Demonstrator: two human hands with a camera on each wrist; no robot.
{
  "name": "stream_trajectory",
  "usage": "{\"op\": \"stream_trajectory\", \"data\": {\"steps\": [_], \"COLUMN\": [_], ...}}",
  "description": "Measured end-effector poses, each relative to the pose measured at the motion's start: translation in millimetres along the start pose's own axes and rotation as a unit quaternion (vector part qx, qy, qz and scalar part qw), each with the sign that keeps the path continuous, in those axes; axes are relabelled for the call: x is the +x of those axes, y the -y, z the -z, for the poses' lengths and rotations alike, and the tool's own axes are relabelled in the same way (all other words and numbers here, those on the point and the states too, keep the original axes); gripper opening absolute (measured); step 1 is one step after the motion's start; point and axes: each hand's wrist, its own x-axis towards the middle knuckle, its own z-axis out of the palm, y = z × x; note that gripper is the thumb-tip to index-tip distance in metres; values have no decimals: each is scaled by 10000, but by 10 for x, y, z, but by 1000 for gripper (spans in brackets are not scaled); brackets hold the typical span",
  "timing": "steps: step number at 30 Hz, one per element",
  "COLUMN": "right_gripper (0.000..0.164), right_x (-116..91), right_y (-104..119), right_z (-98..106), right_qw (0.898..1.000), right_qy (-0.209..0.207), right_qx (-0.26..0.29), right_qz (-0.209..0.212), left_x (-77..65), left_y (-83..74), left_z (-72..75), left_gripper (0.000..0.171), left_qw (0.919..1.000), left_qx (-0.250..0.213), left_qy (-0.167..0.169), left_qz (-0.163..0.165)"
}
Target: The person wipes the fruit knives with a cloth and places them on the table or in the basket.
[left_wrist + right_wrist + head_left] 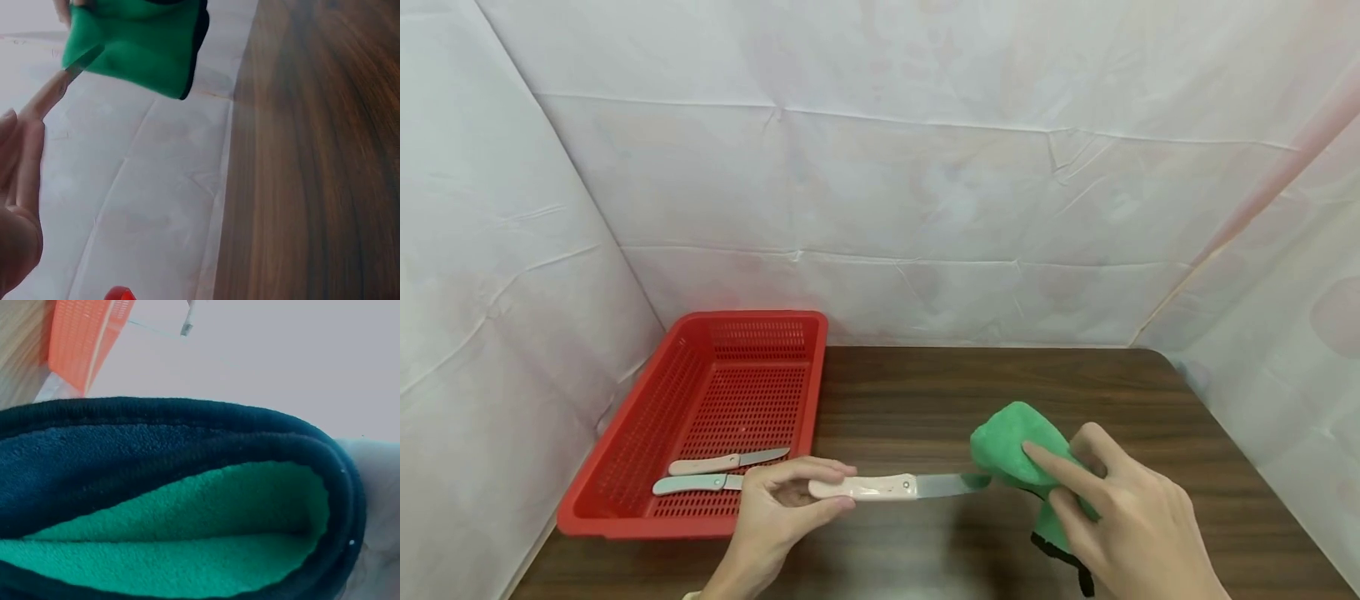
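Observation:
My left hand [780, 510] pinches a small knife by its pale pink handle [868, 487], thumb below and fingers above. The knife's blade [942, 485] points right, its tip right at a green cloth [1018, 442] with black edging. In the left wrist view the blade overlaps the green cloth [140, 47]. My right hand [1131, 508] grips this cloth, index finger stretched along its top. Folds of the cloth [187, 506] fill much of the right wrist view and hide most of the right hand.
A red plastic basket [812, 392] stands at the left on the dark wooden table [910, 392]. Inside it lie a pink-handled knife [707, 464] and a pale green-handled knife [688, 484]. Whitish sheeting [925, 192] walls the back and sides.

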Motion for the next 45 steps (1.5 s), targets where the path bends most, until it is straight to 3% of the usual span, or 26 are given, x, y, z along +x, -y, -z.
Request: {"op": "stream_trajectory", "data": {"steps": [3,11,16,18,27,36,45], "right_gripper": [44,45,45,37,48,48,45], "right_x": [70,143,121,107,-34,-84,11], "right_y": [59,279,353,351,167,69,70], "right_z": [-5,-152,-211,-217,-178,-93,-26], "right_qw": [9999,9960,9935,9935,9941,9968,9995], "right_qy": [-82,201,290,314,530,305,-46], "right_qx": [26,170,234,229,-289,-290,-89], "right_qz": [126,856,1074,1073,904,680,286], "left_x": [25,113,140,138,87,68,75], "left_y": [19,53,40,32,-25,-73,-47], "left_z": [-39,-186,-231,-233,-145,-33,-6], "left_gripper": [26,24,26,28,29,31,30], "left_qw": [9991,9990,9984,9981,9986,9988,9989], "left_qx": [389,109,-141,-222,-190,-131,124], "left_qy": [-176,-346,-354,-330,-317,-43,103], "left_qz": [-53,-273,-415,-463,-391,-479,-449]}}
